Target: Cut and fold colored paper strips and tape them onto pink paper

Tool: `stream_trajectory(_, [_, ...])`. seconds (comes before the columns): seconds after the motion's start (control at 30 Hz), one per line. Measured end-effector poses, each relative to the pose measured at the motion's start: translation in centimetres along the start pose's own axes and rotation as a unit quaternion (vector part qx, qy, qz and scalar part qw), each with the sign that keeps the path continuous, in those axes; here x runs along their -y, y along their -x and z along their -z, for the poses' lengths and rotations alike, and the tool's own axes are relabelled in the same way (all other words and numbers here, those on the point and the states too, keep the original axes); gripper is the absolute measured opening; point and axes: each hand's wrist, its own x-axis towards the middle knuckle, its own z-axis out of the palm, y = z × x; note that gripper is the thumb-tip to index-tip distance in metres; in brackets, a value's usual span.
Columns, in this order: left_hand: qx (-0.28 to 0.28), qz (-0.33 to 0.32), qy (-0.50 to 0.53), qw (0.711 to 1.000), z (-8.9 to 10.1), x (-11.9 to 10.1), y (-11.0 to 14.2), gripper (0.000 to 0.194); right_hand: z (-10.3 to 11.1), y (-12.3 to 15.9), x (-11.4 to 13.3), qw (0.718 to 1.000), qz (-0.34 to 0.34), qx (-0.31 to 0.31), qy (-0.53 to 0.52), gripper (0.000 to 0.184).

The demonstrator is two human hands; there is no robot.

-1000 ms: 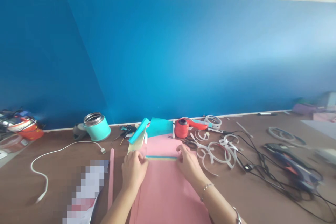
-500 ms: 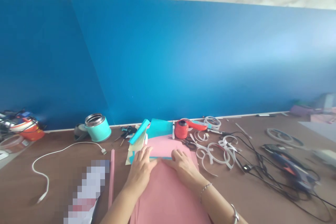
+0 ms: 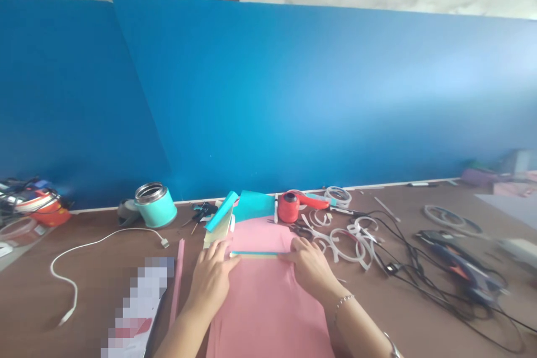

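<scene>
Pink paper sheets [image 3: 268, 302] lie in front of me on the brown table. Across them runs a narrow folded strip [image 3: 255, 253] with blue and cream edges. My left hand [image 3: 213, 271] is closed on the strip's left end, thumb on the near side and fingers beyond it. At the right end my right hand [image 3: 312, 268] grips the same way, its fingers curled. Both thumbs point inward, with the strip's middle bare between them. Both hands partly cover the strip's ends. Behind them are a rolled blue sheet [image 3: 222, 211] and a flat blue sheet [image 3: 254, 205].
A turquoise steel-lined cup [image 3: 156, 206], a white cable [image 3: 69, 254] and a pink strip [image 3: 177, 279] lie leftward. Beyond the paper stands a red round object with a handle [image 3: 288, 207]. Curled white strips [image 3: 348, 243] and black cords [image 3: 419, 274] spread rightward. A blue partition [image 3: 268, 95] stands behind; a person's head shows above.
My hands have moved apart along the strip, left hand leftward and right hand rightward. More of the strip's blue and cream edge shows between the thumbs.
</scene>
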Motion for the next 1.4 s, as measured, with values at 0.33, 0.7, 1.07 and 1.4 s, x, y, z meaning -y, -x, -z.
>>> stream_trajectory(0.33, [-0.020, 0.050, -0.013, 0.998, 0.1, 0.2, 0.0, 0.055, 0.3, -0.3, -0.6, 0.995, -0.052, -0.059, -0.058, 0.041])
stream_trajectory(0.7, [-0.063, 0.059, 0.127, 0.988, -1.9, 0.1, -0.3, 0.042, -1.1, -1.0, 0.4, 0.990, -0.035, -0.061, -0.122, 0.018])
stream_trajectory(1.07, [0.027, 0.160, 0.306, 0.938, -1.5, 0.3, -1.2, 0.016, -2.8, -2.6, -2.2, 0.975, -0.063, -0.165, -0.131, 0.049])
stream_trajectory(1.4, [-0.024, 0.276, 0.693, 0.666, 0.8, 0.4, -1.2, 0.038, -1.1, -2.6, -2.7, 0.981, -0.178, -0.073, -0.037, 0.036])
